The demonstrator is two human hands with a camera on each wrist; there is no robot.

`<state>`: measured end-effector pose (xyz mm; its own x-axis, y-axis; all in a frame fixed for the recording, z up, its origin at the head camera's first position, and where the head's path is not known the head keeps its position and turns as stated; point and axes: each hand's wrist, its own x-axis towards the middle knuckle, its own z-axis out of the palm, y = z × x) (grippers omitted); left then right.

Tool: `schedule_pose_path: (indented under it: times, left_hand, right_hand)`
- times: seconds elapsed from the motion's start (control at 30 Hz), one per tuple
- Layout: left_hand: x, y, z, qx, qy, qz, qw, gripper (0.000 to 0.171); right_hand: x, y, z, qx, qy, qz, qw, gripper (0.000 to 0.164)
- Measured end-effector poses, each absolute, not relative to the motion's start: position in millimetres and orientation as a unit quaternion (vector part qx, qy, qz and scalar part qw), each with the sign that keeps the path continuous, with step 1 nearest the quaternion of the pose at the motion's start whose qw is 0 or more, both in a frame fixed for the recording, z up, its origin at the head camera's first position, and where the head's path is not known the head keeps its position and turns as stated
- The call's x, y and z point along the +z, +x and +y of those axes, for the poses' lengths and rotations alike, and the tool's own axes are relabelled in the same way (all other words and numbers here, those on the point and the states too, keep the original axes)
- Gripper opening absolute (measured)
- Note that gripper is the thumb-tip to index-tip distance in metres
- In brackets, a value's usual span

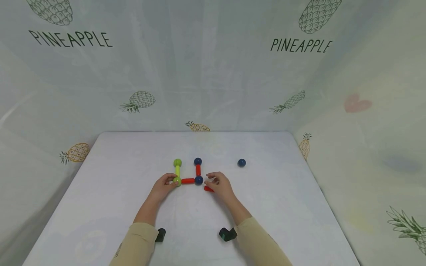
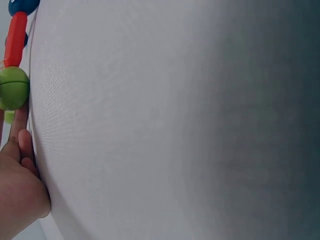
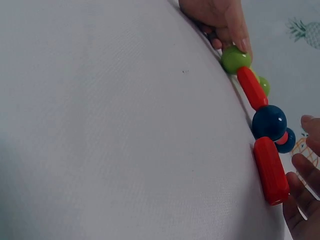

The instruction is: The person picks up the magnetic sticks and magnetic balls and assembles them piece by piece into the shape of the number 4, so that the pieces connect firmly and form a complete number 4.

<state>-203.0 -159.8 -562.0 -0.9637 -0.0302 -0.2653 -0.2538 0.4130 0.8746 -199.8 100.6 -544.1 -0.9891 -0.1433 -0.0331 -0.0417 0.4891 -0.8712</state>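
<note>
On the white table a joined toy of balls and rods forms a U. Its near-left corner is a green ball [image 1: 177, 181], which my left hand [image 1: 165, 186] pinches between thumb and fingers. A light green rod [image 1: 177, 171] runs from it to another green ball [image 1: 178, 162]. Rightward, a red rod [image 1: 188, 181] leads to a dark blue ball [image 1: 199, 180], then a second red rod [image 1: 198, 170] and blue ball [image 1: 198, 161]. My right hand [image 1: 220, 185], fingers apart, is beside a loose red rod [image 3: 271, 171]; whether a fingertip touches it I cannot tell.
A single dark blue ball [image 1: 241, 163] lies farther back on the right of the table [image 1: 276, 207]. Black wrist-worn devices show by the left sleeve [image 1: 161, 235] and right sleeve [image 1: 227, 234]. Behind the table hangs a pineapple-print cloth [image 1: 213, 74].
</note>
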Motion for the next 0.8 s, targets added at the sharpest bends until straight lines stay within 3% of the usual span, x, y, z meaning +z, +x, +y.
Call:
schedule_pose_path:
  times: [0.4,0.8]
  left_hand:
    - [-563,-202,-162,0.535,-0.084,0.833,0.109,0.039]
    - [-561,-203,-161,0.534,-0.083,0.834,0.106,0.039]
  right_hand:
    - [-553,-189,106,-0.495,-0.065,0.866,0.036,0.035]
    - [-555,-188,109,-0.457,-0.083,0.884,0.049,0.031]
